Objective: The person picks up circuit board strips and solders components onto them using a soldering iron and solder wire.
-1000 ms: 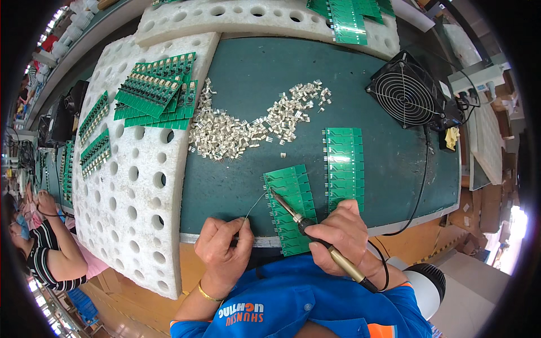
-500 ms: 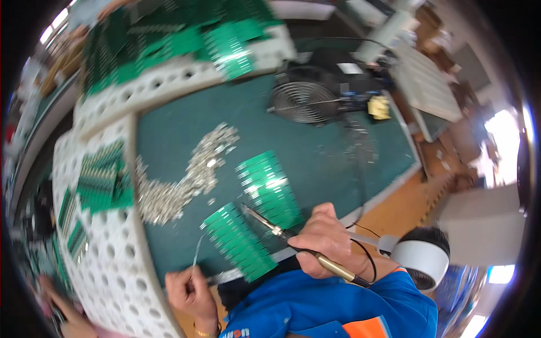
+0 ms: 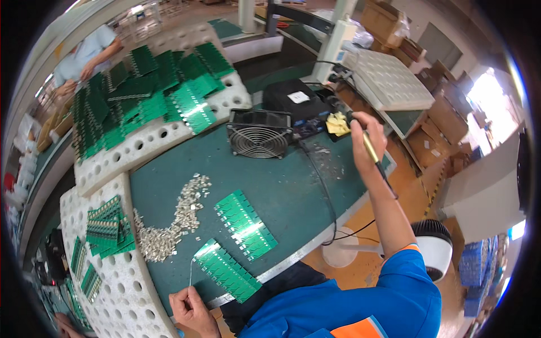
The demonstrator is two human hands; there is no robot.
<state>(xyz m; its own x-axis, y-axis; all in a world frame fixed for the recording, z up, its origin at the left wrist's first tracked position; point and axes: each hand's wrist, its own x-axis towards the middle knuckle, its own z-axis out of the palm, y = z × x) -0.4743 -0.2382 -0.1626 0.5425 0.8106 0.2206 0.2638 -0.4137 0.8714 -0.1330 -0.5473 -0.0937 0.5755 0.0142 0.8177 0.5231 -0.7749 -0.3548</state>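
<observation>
My right hand [image 3: 367, 139] is closed around the handle of a soldering iron [image 3: 370, 147], up at the far right of the bench. The iron's front end is beside a crumpled yellow sponge [image 3: 337, 124]; its tip is hard to make out. Down at the near edge, my left hand [image 3: 191, 311] pinches a thin solder wire [image 3: 190, 273], which stands up toward the corner of a green circuit board panel [image 3: 226, 270]. A second green panel [image 3: 245, 225] lies just beyond it, apart from the first. Left of both is a heap of small silvery parts [image 3: 174, 228].
A black fan [image 3: 259, 138] and a black box [image 3: 296, 100] stand at the back. White perforated foam trays [image 3: 127, 281] carry more green boards [image 3: 112, 228]. A black cable [image 3: 324, 186] crosses the right side. Another person [image 3: 98, 48] is at the far left.
My right hand has carried the soldering iron from over the panels to the sponge at the far right. My left hand still pinches the wire near the front edge. The view has shifted.
</observation>
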